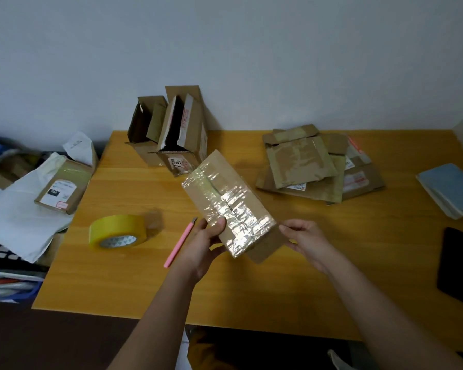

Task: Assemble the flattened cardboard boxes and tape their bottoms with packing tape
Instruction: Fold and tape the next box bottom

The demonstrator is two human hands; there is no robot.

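Note:
I hold a small cardboard box [225, 198] above the wooden table [278, 284], its taped face turned up and shiny with clear tape. My left hand [206, 241] grips its near left edge with the thumb on the tape. My right hand [305, 237] pinches the box's near right corner flap. A yellow roll of packing tape [118, 231] lies on the table to the left. A pink utility knife [179, 243] lies just left of my left hand. A pile of flattened boxes [318, 164] rests at the back right. Two assembled boxes [171, 132] stand open against the wall.
A blue notebook [452, 189] and a black pad [459, 265] lie at the right edge. Left of the table are white bags [19, 217] and a labelled parcel [62, 188]. The wall [225, 49] closes off the back.

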